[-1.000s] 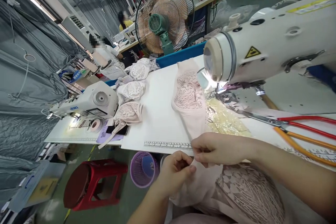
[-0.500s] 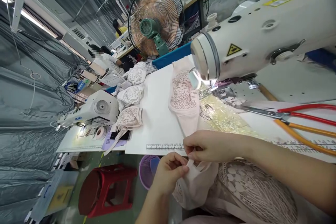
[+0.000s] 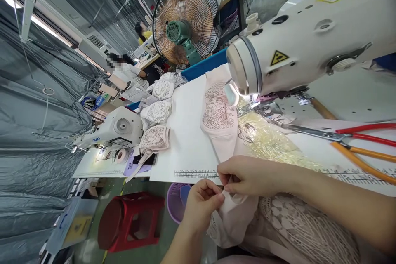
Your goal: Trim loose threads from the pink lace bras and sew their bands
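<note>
A pale pink lace bra piece (image 3: 220, 120) lies on the white sewing table (image 3: 188, 140) and hangs over its front edge into my lap. My left hand (image 3: 202, 206) is closed in a pinch on the fabric's hanging end just below the table edge. My right hand (image 3: 247, 175) is closed on the same fabric right beside it, fingertips almost touching the left. The white sewing machine head (image 3: 306, 41) stands above the far end of the piece, its lamp lit over the needle area.
Red- and orange-handled scissors (image 3: 355, 138) lie on the table at right. Several lace cups (image 3: 156, 126) are stacked at left by another sewing machine (image 3: 111, 130). A fan (image 3: 184, 22) stands behind. Below are a red stool (image 3: 130, 220) and purple basket (image 3: 176, 198). Other people sit far back.
My hands have stayed pinched on the fabric end, shifting only slightly. The view has drifted a little, so the table and stool appear further right.
</note>
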A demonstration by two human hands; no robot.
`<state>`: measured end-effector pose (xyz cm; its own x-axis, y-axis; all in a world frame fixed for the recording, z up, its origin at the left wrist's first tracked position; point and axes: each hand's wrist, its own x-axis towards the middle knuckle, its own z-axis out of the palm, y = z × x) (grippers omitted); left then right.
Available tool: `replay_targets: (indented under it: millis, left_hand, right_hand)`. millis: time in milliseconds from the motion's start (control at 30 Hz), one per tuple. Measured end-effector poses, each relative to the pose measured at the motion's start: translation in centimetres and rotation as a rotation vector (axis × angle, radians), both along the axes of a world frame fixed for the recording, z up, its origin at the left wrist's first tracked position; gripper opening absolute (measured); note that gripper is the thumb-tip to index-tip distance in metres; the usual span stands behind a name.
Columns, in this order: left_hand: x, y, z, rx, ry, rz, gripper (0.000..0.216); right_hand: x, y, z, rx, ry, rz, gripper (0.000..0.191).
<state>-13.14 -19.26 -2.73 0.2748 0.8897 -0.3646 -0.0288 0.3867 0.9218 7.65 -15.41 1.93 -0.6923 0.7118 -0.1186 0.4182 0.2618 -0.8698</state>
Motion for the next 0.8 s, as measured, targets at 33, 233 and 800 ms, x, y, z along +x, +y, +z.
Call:
replay_targets:
  millis: [33, 233, 800]
  left_hand:
    - [0.0, 0.0, 0.0, 0.000, 0.000, 0.005, 0.045]
    - [0.6, -0.1, 0.2, 0.007, 0.100, -0.056, 0.045]
    - [-1.0, -0.2, -0.9, -0.096, -0.059, 0.040, 0.037]
  right_hand:
    - [0.0, 0.0, -0.1, 0.007, 0.000, -0.005, 0.006]
    - [-0.4, -0.4, -0.7, 0.044, 0.005, -0.037, 0.009]
    - [18.5, -8.7, -8.9, 0.421, -0.713, -0.837, 0.020]
